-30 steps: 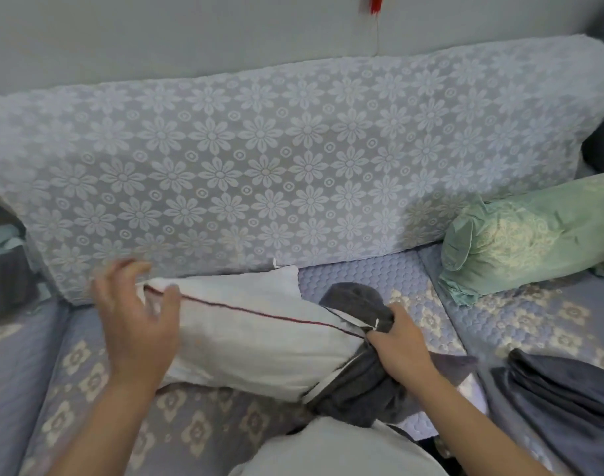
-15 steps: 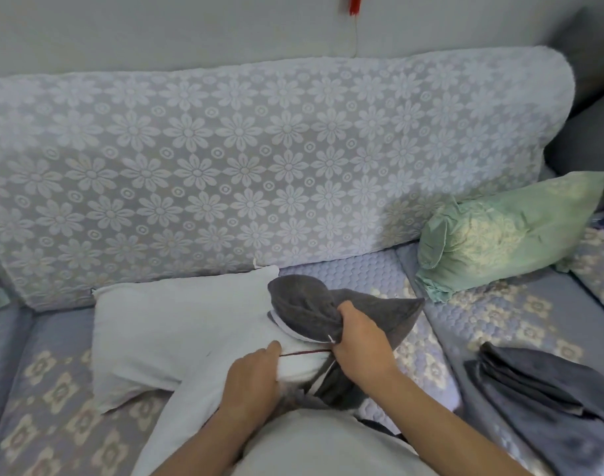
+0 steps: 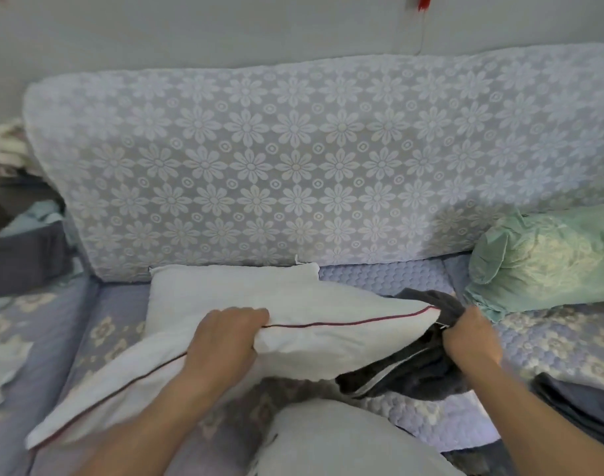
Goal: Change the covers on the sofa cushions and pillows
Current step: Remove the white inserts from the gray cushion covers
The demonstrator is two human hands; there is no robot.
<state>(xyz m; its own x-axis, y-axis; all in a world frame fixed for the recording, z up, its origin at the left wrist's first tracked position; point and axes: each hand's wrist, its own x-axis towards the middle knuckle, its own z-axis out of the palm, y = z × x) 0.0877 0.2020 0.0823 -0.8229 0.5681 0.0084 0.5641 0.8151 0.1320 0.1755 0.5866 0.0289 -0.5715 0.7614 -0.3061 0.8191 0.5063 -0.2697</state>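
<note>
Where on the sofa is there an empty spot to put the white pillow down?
Bare seat shows between the white pillow and the green bolster, below the flowery back cushion. Another bare patch lies left of the pillow. The right is crowded: dark cover, folded dark cloth.

Pillow (image 3: 283, 324) lying across the middle of the sofa seat (image 3: 396, 274), directly in front of the back cushion (image 3: 311, 166), with the left hand (image 3: 225, 341) gripping its near seam and the right hand (image 3: 472, 338) at its right end, holding the cover (image 3: 420, 369) there. Bolster (image 3: 547, 262) on the seat at right, against the back cushion. Folded cloth (image 3: 582, 407) in front of the bolster, at the near right.
</note>
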